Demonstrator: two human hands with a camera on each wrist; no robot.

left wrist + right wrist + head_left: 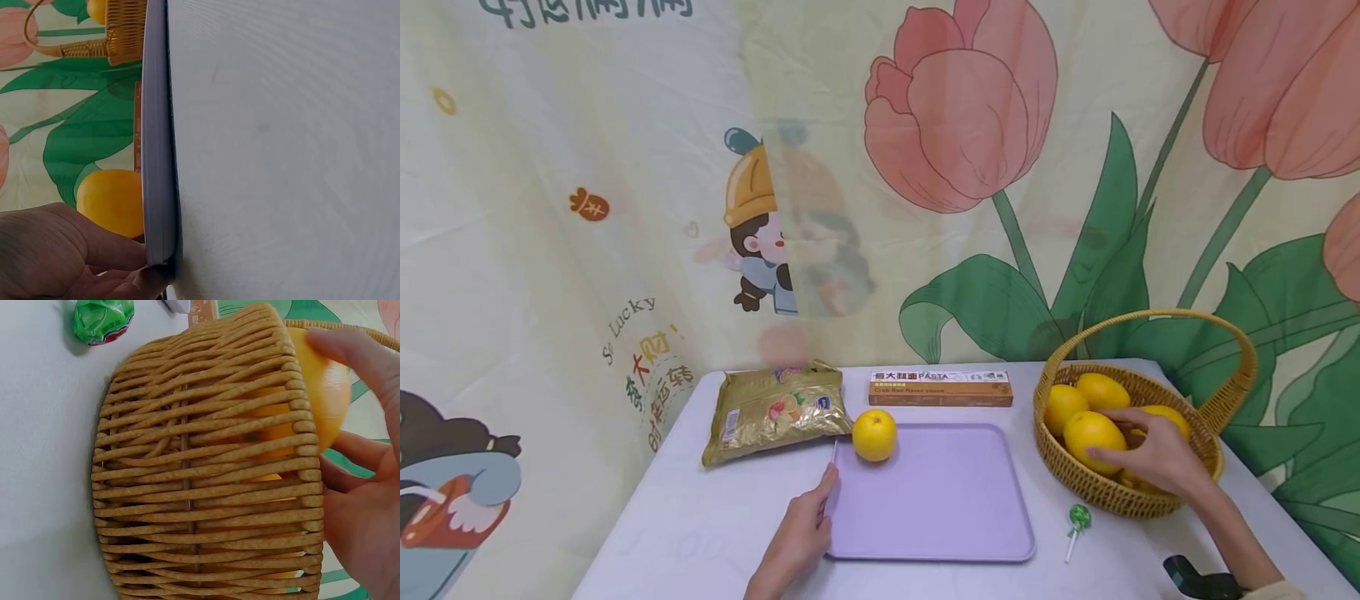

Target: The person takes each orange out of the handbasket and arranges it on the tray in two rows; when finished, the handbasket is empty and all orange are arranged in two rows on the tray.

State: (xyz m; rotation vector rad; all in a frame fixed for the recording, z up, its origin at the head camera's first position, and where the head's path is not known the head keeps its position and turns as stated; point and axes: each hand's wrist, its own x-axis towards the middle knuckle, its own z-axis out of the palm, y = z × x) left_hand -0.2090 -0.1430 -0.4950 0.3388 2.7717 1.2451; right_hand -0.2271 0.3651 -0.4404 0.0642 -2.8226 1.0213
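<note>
My left hand [796, 533] pinches the left edge of a lilac tray [932, 500], thumb above and fingers below in the left wrist view. On the tray's back left corner rests one round yellow orange [875, 435]. At the right, my right hand [1157, 454] reaches over the rim of a wicker basket [1075, 471] and grips another orange [1092, 440] among several. Its thumb [350, 353] lies against the fruit's near side in the right wrist view, with the fingers round the other side, partly hidden.
Behind the tray lie a gold foil packet [782, 410] at the left and a pasta box [940, 390]. A green-wrapped lollipop [1079, 518] lies between tray and basket. The basket's tall handle [1232, 350] arches over the fruit. A printed curtain [820, 125] hangs behind the table.
</note>
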